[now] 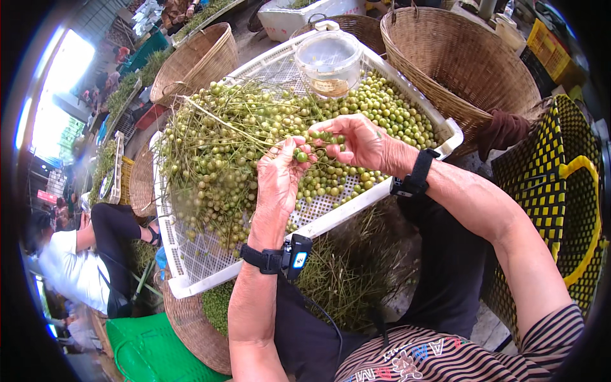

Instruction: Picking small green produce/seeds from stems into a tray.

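Observation:
Above a white perforated plastic tray (219, 275), both hands work close together on small round green fruits. My left hand (278, 175) is closed, thumb against fingers, on a stalk of green fruits (301, 156); a thin stem runs away from it to the upper left. My right hand (361, 141) pinches several green fruits just beside it, their stems partly hidden by the fingers. Under the left hand lies a heap of stalks with fruits still attached (213, 159). Loose fruits (401, 111) fill the right side of the tray. A clear plastic tub (328, 60) stands at its far corner.
Woven baskets (461, 57) stand behind the tray, another basket (194, 63) at far left. A black and yellow woven bag (528, 184) is at my right, a green bag (153, 347) at lower left. Bare stalks (344, 274) lie below the tray. Another person (76, 267) sits at left.

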A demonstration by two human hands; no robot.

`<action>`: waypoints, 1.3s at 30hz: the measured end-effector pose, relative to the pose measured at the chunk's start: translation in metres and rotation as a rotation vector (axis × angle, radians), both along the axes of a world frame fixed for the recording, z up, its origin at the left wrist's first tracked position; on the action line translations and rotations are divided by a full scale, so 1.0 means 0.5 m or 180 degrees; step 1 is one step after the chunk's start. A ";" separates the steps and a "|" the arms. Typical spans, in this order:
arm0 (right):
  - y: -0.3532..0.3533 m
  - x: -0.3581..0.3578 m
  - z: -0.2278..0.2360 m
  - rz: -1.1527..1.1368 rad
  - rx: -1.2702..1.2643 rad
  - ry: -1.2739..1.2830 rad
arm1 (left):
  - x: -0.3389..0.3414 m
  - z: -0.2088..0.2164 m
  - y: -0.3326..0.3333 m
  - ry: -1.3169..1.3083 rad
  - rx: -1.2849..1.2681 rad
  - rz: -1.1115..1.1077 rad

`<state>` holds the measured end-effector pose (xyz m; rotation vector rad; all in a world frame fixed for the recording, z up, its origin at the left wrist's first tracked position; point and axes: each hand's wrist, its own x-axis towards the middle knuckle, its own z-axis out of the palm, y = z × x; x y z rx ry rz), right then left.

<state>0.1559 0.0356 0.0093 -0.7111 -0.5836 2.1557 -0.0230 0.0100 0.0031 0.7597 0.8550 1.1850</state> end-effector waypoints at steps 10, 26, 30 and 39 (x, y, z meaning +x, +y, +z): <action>0.015 -0.008 -0.032 0.0191 0.0518 -0.0506 | 0.027 0.009 -0.009 0.1180 0.0517 0.0365; 0.001 -0.008 -0.017 0.0083 0.1323 -0.1731 | 0.036 0.011 -0.019 0.1681 0.0686 0.0066; 0.003 -0.010 -0.023 -0.0047 0.1334 -0.1681 | 0.039 0.019 -0.018 0.1326 0.0442 0.0082; 0.000 -0.013 -0.019 0.0286 0.1225 -0.1722 | 0.030 -0.018 -0.008 0.2995 0.0888 0.0302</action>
